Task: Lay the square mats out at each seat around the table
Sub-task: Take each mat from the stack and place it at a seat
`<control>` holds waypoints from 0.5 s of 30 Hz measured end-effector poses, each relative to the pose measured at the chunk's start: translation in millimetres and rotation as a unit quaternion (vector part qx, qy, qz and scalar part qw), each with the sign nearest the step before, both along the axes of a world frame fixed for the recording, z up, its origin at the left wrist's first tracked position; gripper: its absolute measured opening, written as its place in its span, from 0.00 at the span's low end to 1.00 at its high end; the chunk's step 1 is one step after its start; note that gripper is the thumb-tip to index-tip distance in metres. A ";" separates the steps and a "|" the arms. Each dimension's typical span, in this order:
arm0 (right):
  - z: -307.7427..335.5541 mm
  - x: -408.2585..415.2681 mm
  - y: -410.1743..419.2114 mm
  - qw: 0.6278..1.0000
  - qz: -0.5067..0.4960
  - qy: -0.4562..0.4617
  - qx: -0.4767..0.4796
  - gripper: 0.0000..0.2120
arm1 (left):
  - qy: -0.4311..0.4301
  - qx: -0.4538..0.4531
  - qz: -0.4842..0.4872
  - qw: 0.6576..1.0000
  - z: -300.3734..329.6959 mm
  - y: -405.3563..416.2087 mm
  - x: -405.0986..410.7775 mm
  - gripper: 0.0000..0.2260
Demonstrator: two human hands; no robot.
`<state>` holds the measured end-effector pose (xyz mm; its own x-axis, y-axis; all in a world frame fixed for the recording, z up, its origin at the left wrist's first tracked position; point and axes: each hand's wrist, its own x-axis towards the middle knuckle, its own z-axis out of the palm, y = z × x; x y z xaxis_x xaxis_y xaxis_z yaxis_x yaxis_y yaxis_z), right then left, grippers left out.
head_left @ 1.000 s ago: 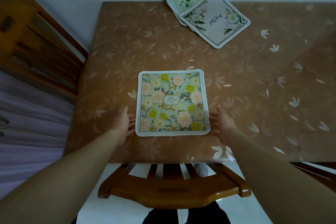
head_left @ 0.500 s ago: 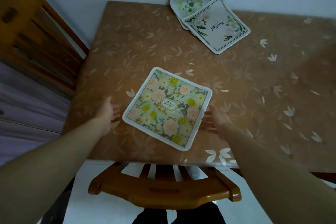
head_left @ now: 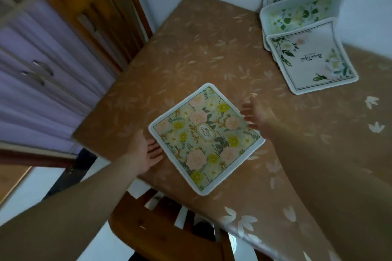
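Square floral mat [head_left: 206, 139], soft-looking with a pale rounded border and a print of pink and yellow blooms around a small oval label, lying flat near the tabletop's near edge, turned cornerwise to it. Left hand [head_left: 146, 152] flat on the tabletop [head_left: 191, 53] at the mat's left corner, fingers [head_left: 156, 151] spread and released, tips touching or just beside the border. Right hand [head_left: 257, 113] at the mat's right edge, palm open, fingers loose, gripping nothing. Tabletop under a smooth, glossy brown cover patterned with pale leaves and petals. At the far right corner, against the white wall, three more mats [head_left: 307, 44] fanned in an overlapping stack, white with green foliage, the topmost bearing script lettering. Wooden chair back [head_left: 161, 229] with curved top rail tucked below the near edge. Lilac drawer fronts [head_left: 42, 74] with metal handles off to the left.
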<state>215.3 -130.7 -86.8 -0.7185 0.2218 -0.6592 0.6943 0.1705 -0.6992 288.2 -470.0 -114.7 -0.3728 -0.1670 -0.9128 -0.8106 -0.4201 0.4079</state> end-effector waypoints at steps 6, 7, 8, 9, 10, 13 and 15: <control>-16.4 -14.5 14.1 0.997 0.059 -0.052 0.004 0.33 | 0.006 0.017 0.084 0.996 -4.9 20.3 21.0 0.32; -18.2 -15.5 14.5 0.996 0.066 -0.059 0.005 0.33 | 0.008 0.018 0.095 0.995 -6.0 24.1 23.9 0.34; -19.3 -16.4 14.6 0.995 0.073 -0.060 0.010 0.33 | 0.012 0.016 0.105 0.994 -7.3 27.6 25.9 0.35; -20.3 -17.1 15.1 0.995 0.078 -0.058 0.015 0.32 | 0.016 0.011 0.113 0.993 -8.6 30.5 27.1 0.35; -21.8 -17.6 16.0 0.995 0.082 -0.056 0.017 0.32 | 0.020 0.004 0.120 0.993 -9.4 32.9 27.6 0.36; -26.5 -18.2 21.2 0.995 0.071 -0.063 -0.001 0.33 | 0.028 -0.019 0.127 0.991 -9.3 37.1 25.1 0.34; -29.5 -16.5 25.1 0.996 0.057 -0.060 -0.011 0.32 | 0.028 -0.029 0.120 0.992 -7.3 39.6 22.2 0.33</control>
<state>198.9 -105.6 -116.3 -0.6534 0.1272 -0.7463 0.7504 0.2389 -0.6163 310.4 -430.3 -122.0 -0.3665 -0.3079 -0.8780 -0.6653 -0.5730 0.4787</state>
